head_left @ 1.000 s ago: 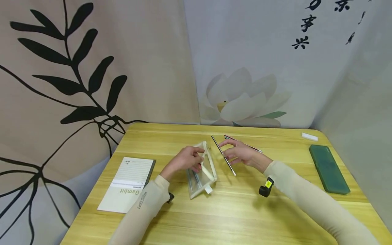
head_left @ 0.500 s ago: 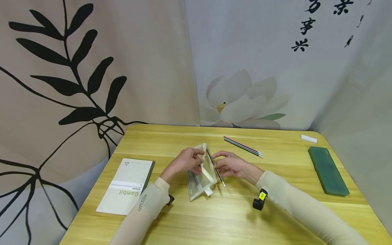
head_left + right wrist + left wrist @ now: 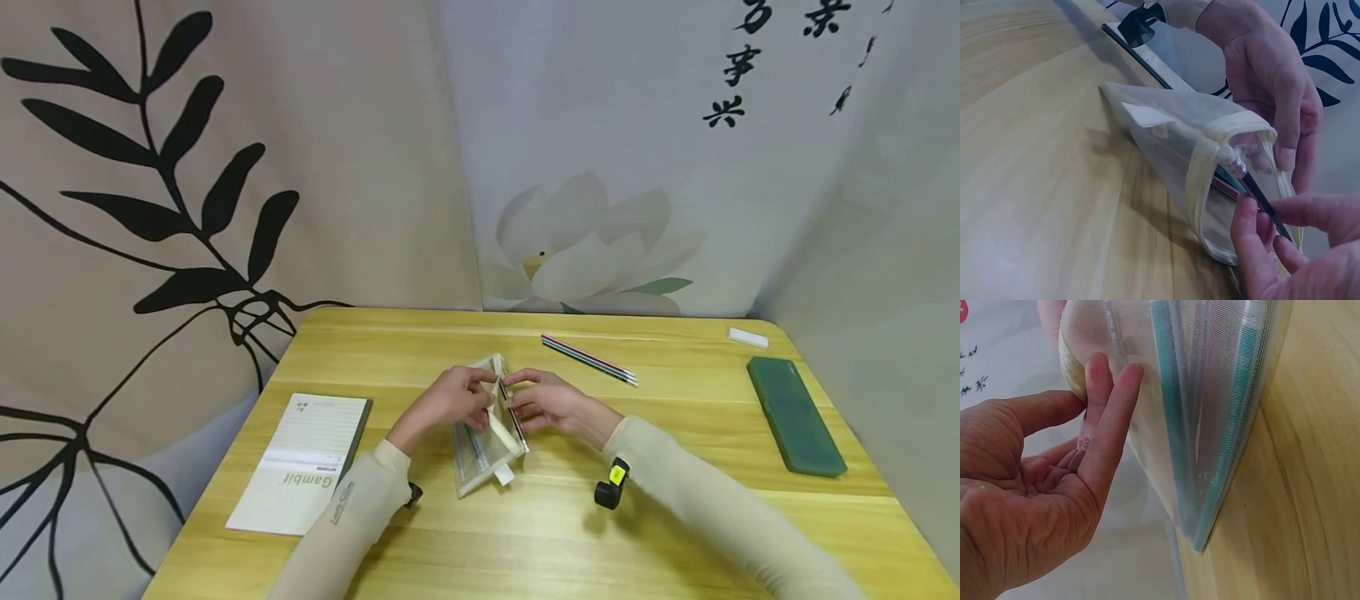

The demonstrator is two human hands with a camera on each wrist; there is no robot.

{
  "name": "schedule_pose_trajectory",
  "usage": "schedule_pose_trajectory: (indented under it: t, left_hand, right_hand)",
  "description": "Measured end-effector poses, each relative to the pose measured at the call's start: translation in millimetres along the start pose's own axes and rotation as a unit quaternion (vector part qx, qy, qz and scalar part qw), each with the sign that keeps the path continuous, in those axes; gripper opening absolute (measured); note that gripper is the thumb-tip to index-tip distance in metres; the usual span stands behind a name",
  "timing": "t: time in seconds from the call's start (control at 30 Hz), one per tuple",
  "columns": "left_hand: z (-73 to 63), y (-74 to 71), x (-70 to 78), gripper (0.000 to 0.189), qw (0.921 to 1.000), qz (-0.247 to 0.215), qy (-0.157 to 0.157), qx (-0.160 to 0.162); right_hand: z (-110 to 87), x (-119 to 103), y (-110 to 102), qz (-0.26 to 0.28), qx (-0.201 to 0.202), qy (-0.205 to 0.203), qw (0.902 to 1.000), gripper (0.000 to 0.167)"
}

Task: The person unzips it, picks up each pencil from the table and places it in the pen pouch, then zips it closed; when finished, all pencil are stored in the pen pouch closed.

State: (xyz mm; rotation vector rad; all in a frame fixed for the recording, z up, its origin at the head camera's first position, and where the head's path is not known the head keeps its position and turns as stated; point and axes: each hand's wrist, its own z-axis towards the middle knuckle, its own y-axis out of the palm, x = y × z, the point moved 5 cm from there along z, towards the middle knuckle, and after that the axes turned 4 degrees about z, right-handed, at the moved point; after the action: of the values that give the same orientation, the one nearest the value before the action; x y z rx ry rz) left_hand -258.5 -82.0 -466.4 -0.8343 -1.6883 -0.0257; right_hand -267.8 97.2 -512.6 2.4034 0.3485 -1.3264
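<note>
Tabletop [image 3: 570,533]: yellowish wood grain, rounded far right corner. Left side: notebook [image 3: 300,462], lying flat, ruled lines toward far end, "Gambit" lettering upside down in head view, dark strip along right edge. Right side: green rectangular case [image 3: 797,417], lying flat; small white block [image 3: 748,337] just beyond it. Background: fabric backdrop [image 3: 360,167] with black leafy branch print [image 3: 232,190] at left, pale lotus print [image 3: 592,250] near centre, black written characters [image 3: 742,65] at upper right.

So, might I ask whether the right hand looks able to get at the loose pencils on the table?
Probably not yet: the right hand holds a dark pencil at the open pouch, though nothing visible blocks its way to the loose pencils.
</note>
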Motion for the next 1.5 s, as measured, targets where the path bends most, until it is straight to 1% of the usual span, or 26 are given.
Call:
schedule_pose_trajectory:
  t: [0.2,0.3,0.47,0.57,0.77,0.93,1.07,1.2,1.27,1.43,1.5]
  left_hand:
    - [-2.8,-1.4,-1.0,0.048,1.0,0.0,0.002,0.004]
    - [-1.6,-0.5,-0.4,0.047,1.0,-0.001,0.005,-0.004]
    - [0.8,2.6,3.0,0.047,0.9997,-0.006,0.013,-0.021]
    - [1.3,3.9,3.7,0.047,0.9996,-0.006,0.014,-0.022]
    - [0.9,5.9,1.4,0.047,0.9998,-0.008,0.01,-0.018]
    - [0.9,5.1,1.9,0.048,0.9998,-0.015,0.009,-0.014]
    - [0.7,3.9,3.4,0.049,0.9995,-0.027,0.013,-0.012]
    - [0.3,3.0,3.8,0.049,0.9992,-0.035,0.014,-0.01]
    - [0.1,2.6,2.6,0.049,0.9993,-0.036,0.012,-0.007]
    - [-1.2,0.0,-2.5,0.048,0.9993,-0.037,0.009,0.006]
    - [-1.6,-0.7,-3.5,0.049,0.9991,-0.04,0.01,0.009]
  right_hand:
    - [5.5,0.5,3.8,-0.006,0.002,-0.002,1.0,0.046]
    - [6.0,-0.4,3.1,-0.007,-0.001,0.0,1.0,0.044]
    - [6.6,-2.5,6.8,-0.011,-0.02,0.007,0.9997,0.039]
    - [6.7,-3.0,10.3,-0.016,-0.024,0.004,0.9996,0.037]
    - [6.4,-1.8,15.2,-0.032,-0.002,-0.007,0.9995,0.038]
    - [6.6,-2.9,18.3,-0.036,0.016,-0.019,0.999,0.035]
    - [8.5,-2.5,21.5,-0.042,0.015,-0.035,0.9984,0.032]
    - [11.7,0.5,23.0,-0.047,0.015,-0.038,0.9981,0.032]
    - [13.3,2.2,23.2,-0.058,0.008,-0.036,0.9976,0.032]
    - [14.6,4.2,25.7,-0.089,-0.034,-0.04,0.9946,0.03]
    - [14.0,4.3,26.1,-0.097,-0.039,-0.043,0.9936,0.03]
